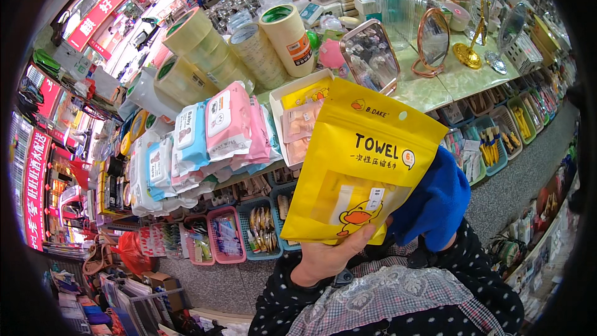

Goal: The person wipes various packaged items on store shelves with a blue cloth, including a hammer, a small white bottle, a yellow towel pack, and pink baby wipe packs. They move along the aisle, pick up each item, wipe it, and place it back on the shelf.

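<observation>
My left hand (329, 256) grips the lower edge of a yellow pouch of compressed towels (368, 126), thumb on the front, over the printed duck. The pouch is tilted, with a hang hole and a small price sticker. Behind its right side, a blue cloth (433, 200) bunches over my right hand (449, 241), which holds it; most of that hand is hidden. Just left of the pouch, a white open box (276, 102) contains another yellow pack (305, 95) and pinkish clear packs (298, 123). Stacked baby wipes packs (228, 121) lie further left.
Rolls of packing tape (200, 46) stand behind the wipes. On the green counter (424, 91) are a rectangular mirror (371, 53), a round mirror (433, 39) and clear jars (399, 4). Baskets of small goods (259, 228) line the counter's lower front, above a speckled floor (210, 284).
</observation>
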Available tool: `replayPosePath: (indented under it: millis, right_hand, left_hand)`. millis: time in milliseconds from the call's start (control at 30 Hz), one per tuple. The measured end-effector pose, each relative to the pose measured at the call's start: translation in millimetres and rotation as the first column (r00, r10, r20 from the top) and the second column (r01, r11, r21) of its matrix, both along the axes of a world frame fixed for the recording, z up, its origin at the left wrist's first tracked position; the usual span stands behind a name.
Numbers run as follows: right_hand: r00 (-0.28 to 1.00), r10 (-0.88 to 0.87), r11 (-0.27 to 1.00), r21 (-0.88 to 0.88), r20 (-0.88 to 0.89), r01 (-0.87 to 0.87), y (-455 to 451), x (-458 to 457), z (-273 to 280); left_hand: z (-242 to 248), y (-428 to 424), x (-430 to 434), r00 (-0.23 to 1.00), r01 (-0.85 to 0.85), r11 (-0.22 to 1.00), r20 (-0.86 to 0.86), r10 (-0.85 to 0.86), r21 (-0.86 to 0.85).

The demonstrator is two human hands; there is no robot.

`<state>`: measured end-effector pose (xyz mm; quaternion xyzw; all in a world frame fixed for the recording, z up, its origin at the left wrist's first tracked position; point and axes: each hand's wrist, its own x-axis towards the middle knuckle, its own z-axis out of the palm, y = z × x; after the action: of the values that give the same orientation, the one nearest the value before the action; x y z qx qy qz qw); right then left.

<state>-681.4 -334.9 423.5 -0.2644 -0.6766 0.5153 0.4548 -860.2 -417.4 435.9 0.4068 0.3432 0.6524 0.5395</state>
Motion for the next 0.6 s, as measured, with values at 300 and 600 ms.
replayPosePath:
  millis: [300,600]
  right_hand:
    - [0.996,-0.075,0.968,-0.245,-0.047,0.061,-2,-4,-23]
    - [0.996,0.039,0.998,-0.056,0.077,-0.034,-2,-2,-30]
  left_hand:
    - [-1,1,3,0.995,-0.096,0.993,-0.020,0.098,0.076]
    - [-6,3,10,0.964,-0.256,0.948,-0.027,0.265,0.191]
